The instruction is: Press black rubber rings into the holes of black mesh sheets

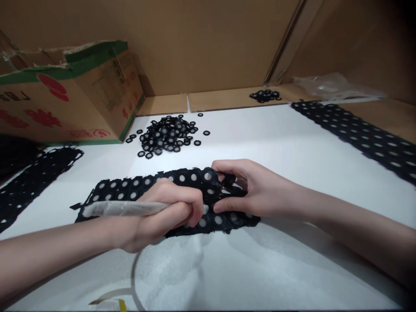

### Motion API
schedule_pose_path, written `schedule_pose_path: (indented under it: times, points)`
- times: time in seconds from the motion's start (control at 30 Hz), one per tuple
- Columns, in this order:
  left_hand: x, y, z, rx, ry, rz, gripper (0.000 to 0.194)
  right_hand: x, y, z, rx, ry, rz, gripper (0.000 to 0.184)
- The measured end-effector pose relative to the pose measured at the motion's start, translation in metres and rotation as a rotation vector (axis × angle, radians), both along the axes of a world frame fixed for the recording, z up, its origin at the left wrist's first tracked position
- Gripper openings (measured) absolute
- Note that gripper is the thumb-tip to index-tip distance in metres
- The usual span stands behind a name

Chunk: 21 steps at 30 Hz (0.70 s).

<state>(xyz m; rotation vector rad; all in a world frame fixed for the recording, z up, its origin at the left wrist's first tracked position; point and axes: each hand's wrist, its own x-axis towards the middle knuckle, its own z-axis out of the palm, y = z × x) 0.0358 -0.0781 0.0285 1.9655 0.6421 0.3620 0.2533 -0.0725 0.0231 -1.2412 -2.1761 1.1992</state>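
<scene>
A black rubber-like sheet (125,184) with rows of round pale-centred rings lies on the white surface in front of me. My left hand (172,203) is closed round a thin stick-like tool (123,209) wrapped in whitish film. Its pale tip shows just past my fingers, over the sheet; its exact kind is not clear. At the sheet's right part, my right hand (240,188) is curled with thumb and fingers about a raised, torn-looking black portion (229,180). Part of the sheet is hidden under both hands.
Beyond the sheet lies a pile of loose black rings (169,134), with a smaller pile (264,95) farther back. Another ringed sheet (367,134) is at right, and a black perforated sheet (42,175) at left. A cardboard box (97,99) and a clear plastic bag (338,86) stand behind.
</scene>
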Motion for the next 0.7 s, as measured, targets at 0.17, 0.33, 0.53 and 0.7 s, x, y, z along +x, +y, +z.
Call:
schedule_pose_path:
  times: [0.17, 0.33, 0.53, 0.7]
  points:
    - [-0.0009, -0.0016, -0.0025, -0.072, 0.013, 0.105, 0.026, 0.0027, -0.0022, 0.0009, -0.024, -0.015, 0.019, 0.025]
    - [-0.0019, -0.0029, -0.0026, -0.030, -0.034, 0.146, 0.026, 0.0065, -0.0045, 0.0033, 0.022, -0.100, 0.020, 0.035]
    - [-0.0036, -0.0059, -0.0022, 0.041, -0.059, 0.138, 0.027, 0.0055, -0.0057, 0.0066, 0.019, -0.114, 0.031, 0.042]
    - [-0.0040, -0.0089, -0.0033, 0.098, -0.143, 0.158, 0.027, 0.0010, -0.0076, 0.0064, 0.005, -0.066, 0.010, 0.041]
